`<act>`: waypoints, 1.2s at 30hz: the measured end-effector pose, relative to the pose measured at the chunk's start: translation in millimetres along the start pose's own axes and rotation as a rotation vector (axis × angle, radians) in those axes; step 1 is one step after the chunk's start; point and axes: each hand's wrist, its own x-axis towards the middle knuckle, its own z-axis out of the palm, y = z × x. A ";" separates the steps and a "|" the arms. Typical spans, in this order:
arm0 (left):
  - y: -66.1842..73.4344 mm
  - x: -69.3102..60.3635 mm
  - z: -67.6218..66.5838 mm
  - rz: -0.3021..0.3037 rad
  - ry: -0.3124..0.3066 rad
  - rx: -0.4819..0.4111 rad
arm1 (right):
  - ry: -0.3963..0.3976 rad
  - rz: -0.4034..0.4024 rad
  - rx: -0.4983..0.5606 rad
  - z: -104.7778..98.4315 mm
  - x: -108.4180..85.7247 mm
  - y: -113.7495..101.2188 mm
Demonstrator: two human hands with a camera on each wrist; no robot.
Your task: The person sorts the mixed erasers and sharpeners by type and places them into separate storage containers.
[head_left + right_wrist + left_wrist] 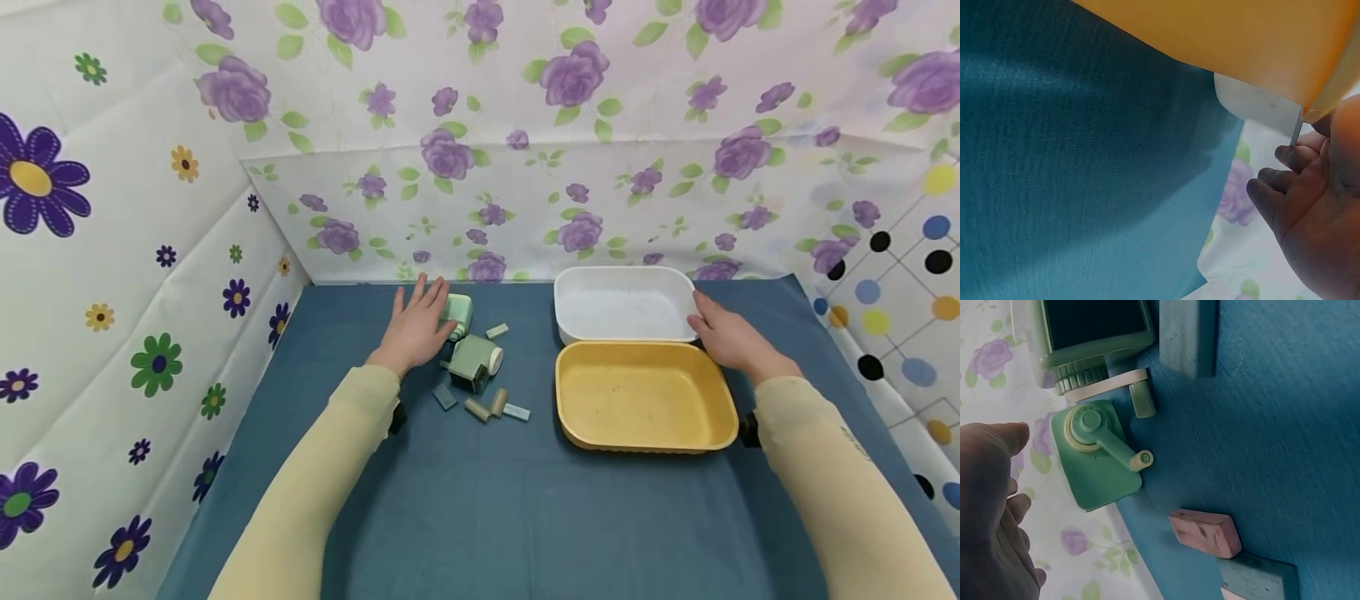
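In the head view my left hand (pixel 416 329) hovers with fingers extended beside a mint green crank pencil sharpener (pixel 459 312), partly covering it. The left wrist view shows a gap between that hand and the sharpener's crank (pixel 1110 447). A second, grey-green sharpener (pixel 471 360) with a dark window lies just nearer. Around them are scattered several small eraser-like blocks, including a pale one (pixel 497 331) and a pink one (pixel 1204 532). My right hand (pixel 731 337) pinches the right rim of a white plastic basin (pixel 624 333); its thumb is partly hidden in the right wrist view.
A yellow basin (pixel 645 442) stands directly in front of the white one, close to my right wrist. Blue cloth (pixel 480 517) covers the table. Floral sheets (pixel 450 200) hang along the back and sides.
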 end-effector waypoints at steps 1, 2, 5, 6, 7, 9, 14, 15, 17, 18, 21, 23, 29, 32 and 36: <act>0.9 1.9 0.6 -0.003 -0.009 0.009 | 0.002 0.000 0.002 0.4 0.4 0.0; 1.5 3.7 1.1 -0.006 -0.015 0.018 | 0.006 0.000 0.004 1.0 0.8 0.3; 3.2 7.8 2.7 -0.012 -0.034 0.036 | 0.018 0.000 0.013 3.1 1.3 1.9; 3.5 8.8 3.3 -0.012 -0.039 0.037 | 0.022 -0.002 0.016 3.7 1.5 3.1; 3.4 10.2 4.1 -0.012 -0.043 0.043 | 0.025 -0.001 0.020 4.7 1.8 4.1; 2.8 12.5 5.9 -0.011 -0.051 0.048 | 0.023 0.007 0.037 6.4 1.5 5.5; 0.0 16.9 8.4 -0.005 -0.075 0.044 | 0.013 0.028 0.072 10.2 2.2 8.4; -0.3 17.6 8.1 -0.004 -0.080 0.036 | 0.011 0.027 0.077 10.8 2.3 8.3; -1.1 19.2 7.2 0.001 -0.095 0.019 | 0.014 0.020 0.081 11.8 3.6 9.7; -1.2 20.1 6.2 0.004 -0.099 0.012 | 0.019 0.014 0.081 12.3 4.3 9.7; -1.7 23.4 3.9 0.007 -0.110 -0.004 | 0.030 0.002 0.075 13.5 6.4 9.4; -2.6 24.6 2.3 0.005 -0.118 -0.007 | 0.038 -0.006 0.058 14.3 8.2 9.5; -5.8 28.7 0.0 0.010 -0.151 -0.013 | 0.037 0.001 0.025 17.0 10.3 9.3; -5.5 30.5 -2.7 0.019 -0.163 -0.014 | 0.045 0.003 0.017 17.5 10.4 9.1; -4.4 32.2 -6.6 0.042 -0.172 0.023 | 0.056 0.001 0.004 16.8 10.6 8.9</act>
